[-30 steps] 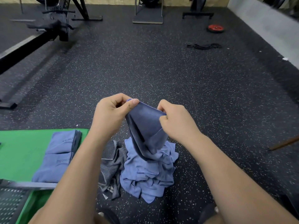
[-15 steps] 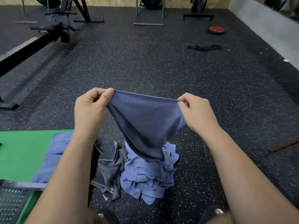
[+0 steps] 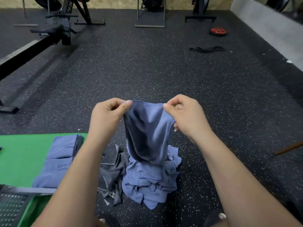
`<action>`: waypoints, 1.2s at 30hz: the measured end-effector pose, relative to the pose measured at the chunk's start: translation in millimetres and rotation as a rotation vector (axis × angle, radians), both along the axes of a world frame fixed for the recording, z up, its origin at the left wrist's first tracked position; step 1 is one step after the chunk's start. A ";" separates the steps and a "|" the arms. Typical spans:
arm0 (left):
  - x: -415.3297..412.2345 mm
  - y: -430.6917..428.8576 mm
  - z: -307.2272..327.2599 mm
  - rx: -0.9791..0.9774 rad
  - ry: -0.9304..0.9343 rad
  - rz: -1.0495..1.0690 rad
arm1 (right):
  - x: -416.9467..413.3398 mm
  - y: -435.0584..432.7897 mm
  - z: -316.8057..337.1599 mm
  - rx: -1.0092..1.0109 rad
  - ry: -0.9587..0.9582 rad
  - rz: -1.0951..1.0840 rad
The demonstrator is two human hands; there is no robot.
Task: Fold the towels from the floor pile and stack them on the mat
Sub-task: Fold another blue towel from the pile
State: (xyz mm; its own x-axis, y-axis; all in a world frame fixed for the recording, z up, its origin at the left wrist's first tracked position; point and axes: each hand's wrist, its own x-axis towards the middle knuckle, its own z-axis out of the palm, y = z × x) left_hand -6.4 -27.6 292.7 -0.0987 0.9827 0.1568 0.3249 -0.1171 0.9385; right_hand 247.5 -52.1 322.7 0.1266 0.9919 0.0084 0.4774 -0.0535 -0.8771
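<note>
Both hands draw closer again, left hand (image 3: pixel 108 115) and right hand (image 3: pixel 185 115) pinching the blue towel (image 3: pixel 146 131) top edge; its tail could snag the floor pile (image 3: pixel 150 182).

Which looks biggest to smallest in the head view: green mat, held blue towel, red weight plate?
1. green mat
2. held blue towel
3. red weight plate, far off, so true size unsure.

A red weight plate (image 3: pixel 218 31) is lying on the speckled black floor (image 3: pixel 147 71) at the far right, and a black band (image 3: pixel 206 49) is lying nearer. A black exercise machine (image 3: pixel 41 41) is standing at the left. A wooden stick (image 3: pixel 288 149) is poking in from the right edge.
</note>
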 end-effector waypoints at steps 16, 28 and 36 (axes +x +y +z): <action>39.8 -20.9 9.5 0.076 0.030 -0.172 | -21.3 -8.9 5.9 -0.035 0.304 0.235; 38.5 -24.4 14.3 0.027 -0.073 -0.268 | -26.0 -9.8 2.2 0.212 -0.180 0.192; 36.1 -26.2 16.5 0.018 -0.138 -0.325 | -26.4 -12.0 2.4 0.188 -0.145 0.155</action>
